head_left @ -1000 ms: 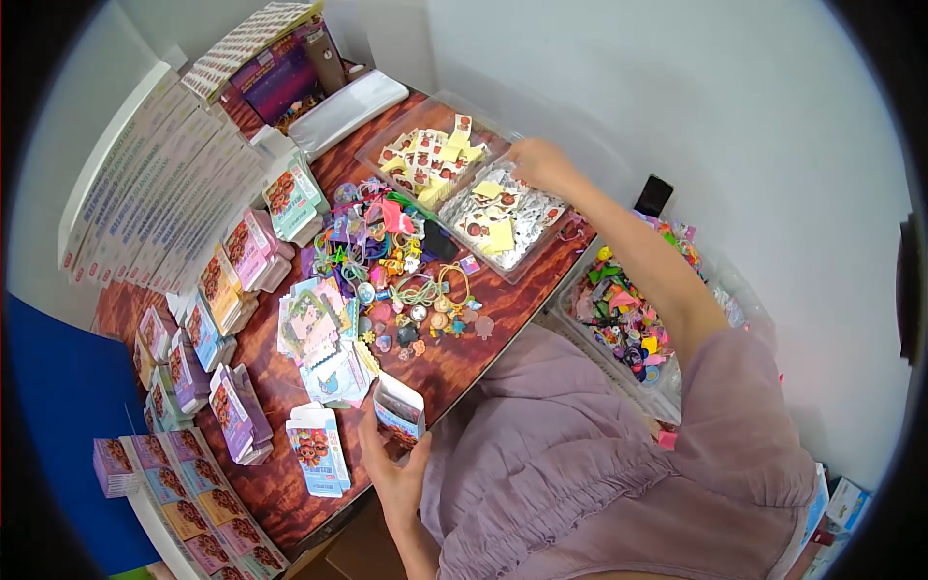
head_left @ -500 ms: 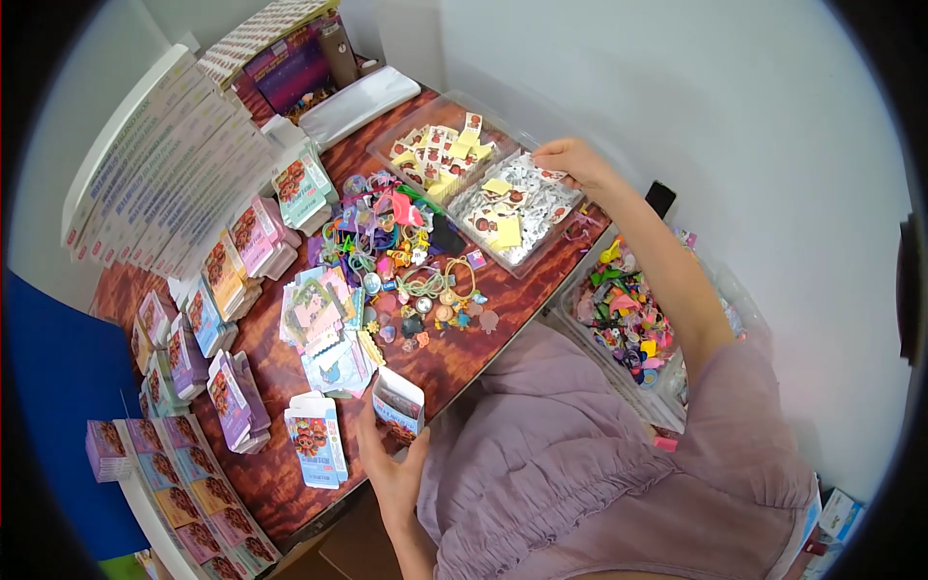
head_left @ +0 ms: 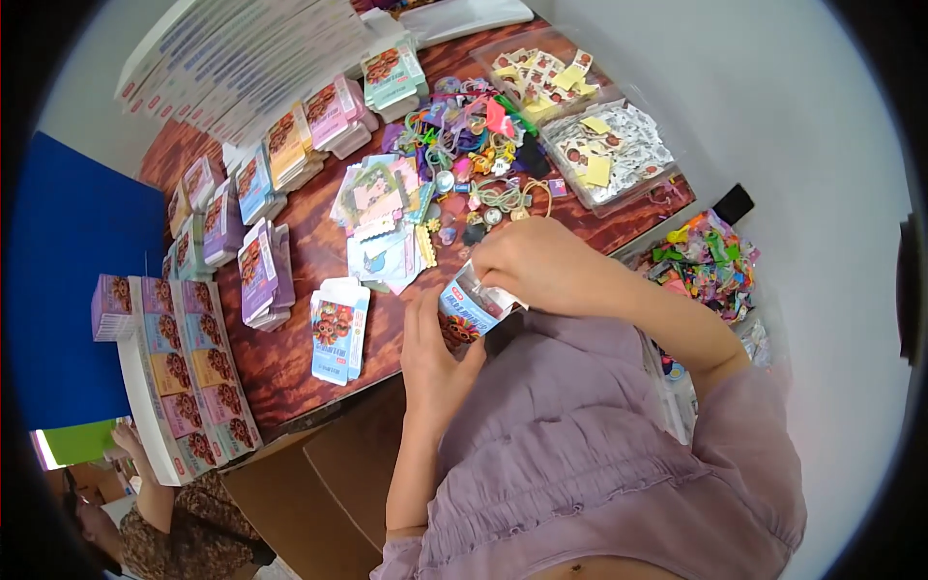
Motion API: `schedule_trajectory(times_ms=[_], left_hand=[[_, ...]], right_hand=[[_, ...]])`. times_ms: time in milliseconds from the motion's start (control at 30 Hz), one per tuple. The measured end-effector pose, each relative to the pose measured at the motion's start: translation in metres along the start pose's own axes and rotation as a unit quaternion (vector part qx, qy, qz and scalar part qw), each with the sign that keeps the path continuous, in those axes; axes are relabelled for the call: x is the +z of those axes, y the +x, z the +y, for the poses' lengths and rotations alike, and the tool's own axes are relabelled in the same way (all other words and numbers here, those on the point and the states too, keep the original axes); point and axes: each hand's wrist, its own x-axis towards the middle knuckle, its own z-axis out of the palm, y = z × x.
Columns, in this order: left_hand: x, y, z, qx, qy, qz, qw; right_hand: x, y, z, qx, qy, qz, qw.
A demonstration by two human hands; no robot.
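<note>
L hand (head_left: 435, 338) – clasping blue box (head_left: 462, 315) | R hand (head_left: 527, 263) – curled at box's open end, pinch unclear

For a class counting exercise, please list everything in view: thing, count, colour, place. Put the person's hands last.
table: 1, reddish brown, centre
open box: 1, blue-white, left grip
flat box: at least 1, blue-white, near edge
box stacks: several, mixed colours, table's left
nested cartons: many, mostly white, upper left
cards: many, pastel, mid-table
trinkets: many, mixed, beyond cards
paper pieces: many, white-red-yellow, clear tubs
phone-like slab: 1, black, right
blue panel: 1, left
co-worker: 1, brown patterned top, lower left
left hand: 1, around open box
right hand: 1, at box opening
</note>
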Motion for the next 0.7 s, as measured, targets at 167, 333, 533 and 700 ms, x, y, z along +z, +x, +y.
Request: schedule_trajectory(times_ms=[167, 333, 533, 700], left_hand=[[-0.002, -0.009, -0.002, -0.031, 0.012, 0.005, 0.999], [-0.009, -0.016, -0.015, -0.058, -0.053, 0.016, 0.997], [-0.011, -0.022, -0.02, -0.091, -0.081, 0.028, 0.992], [-0.012, -0.026, -0.026, -0.087, -0.079, 0.036, 0.992]], right_hand=[[0.035, 0.017, -0.017, 0.023, -0.158, -0.051, 0.986], [0.045, 0.017, -0.02, 0.035, 0.067, 0.059, 0.995], [0.046, 0.017, -0.019, 0.053, 0.155, 0.059, 0.985], [0.044, 0.011, -0.038, 0.05, 0.103, 0.051, 0.992]])
